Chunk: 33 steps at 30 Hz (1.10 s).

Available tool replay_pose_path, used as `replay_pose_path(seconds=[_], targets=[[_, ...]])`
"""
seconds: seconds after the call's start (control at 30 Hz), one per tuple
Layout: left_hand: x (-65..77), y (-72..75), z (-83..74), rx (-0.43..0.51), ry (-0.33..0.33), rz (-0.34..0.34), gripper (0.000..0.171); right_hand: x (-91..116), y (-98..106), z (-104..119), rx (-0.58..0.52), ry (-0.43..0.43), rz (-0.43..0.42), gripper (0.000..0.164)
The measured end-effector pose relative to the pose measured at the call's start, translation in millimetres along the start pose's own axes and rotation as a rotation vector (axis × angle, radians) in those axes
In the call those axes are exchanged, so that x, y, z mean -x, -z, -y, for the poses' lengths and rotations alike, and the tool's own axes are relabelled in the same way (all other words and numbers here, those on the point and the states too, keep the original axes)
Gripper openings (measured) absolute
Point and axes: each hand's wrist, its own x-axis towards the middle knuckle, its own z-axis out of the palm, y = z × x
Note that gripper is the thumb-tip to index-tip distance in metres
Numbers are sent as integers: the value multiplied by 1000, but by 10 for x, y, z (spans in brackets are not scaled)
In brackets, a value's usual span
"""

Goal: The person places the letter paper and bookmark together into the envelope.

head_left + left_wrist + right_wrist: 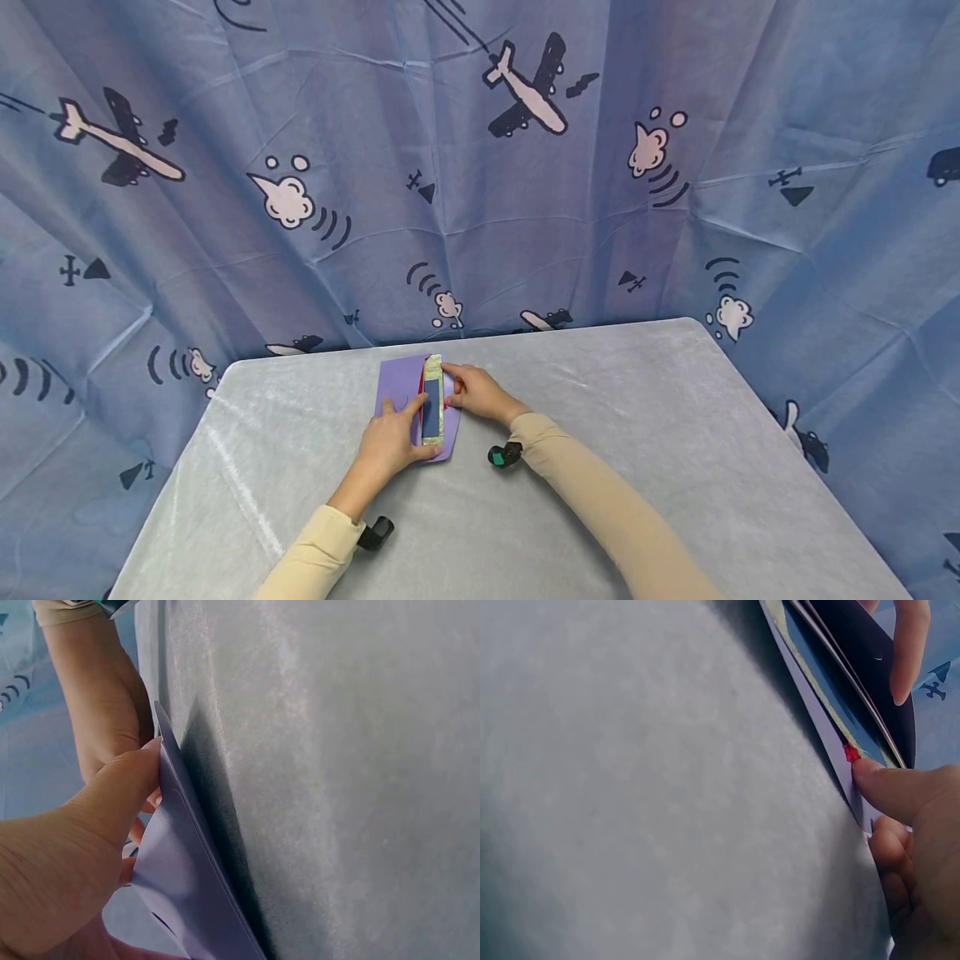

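A purple-covered booklet (395, 385) stands partly open above the far middle of the table. Inside shows a page (432, 408) with a pale yellow-green border and a dark blue panel. My left hand (386, 442) holds the booklet from the left, thumb by its near edge and a finger reaching over the page. On the other side my right hand (484, 395) pinches the right cover and page. In the right wrist view that thumb (889, 787) presses beside a small red piece (851, 752), with fingers curled beneath. The left wrist view shows the cover's purple outside (184, 862).
A table (600, 467) with a light grey cloth lies under both arms. Behind it hangs a blue curtain (525, 192) printed with planes and clouds. A black wrist camera (375, 533) sits at the left wrist, another (504, 455) at the right.
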Motion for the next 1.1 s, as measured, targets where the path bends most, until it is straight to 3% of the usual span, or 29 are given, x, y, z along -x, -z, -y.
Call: replay_pose_path(seconds=[0.37, 1.1], targets=[[-8, -29, 8, -18, 0, -5, 93, 14, 1, 31, 58, 0, -6, 67], [17, -14, -11, -5, -6, 1, 92, 14, -41, 47, 47, -54, 11, 77]])
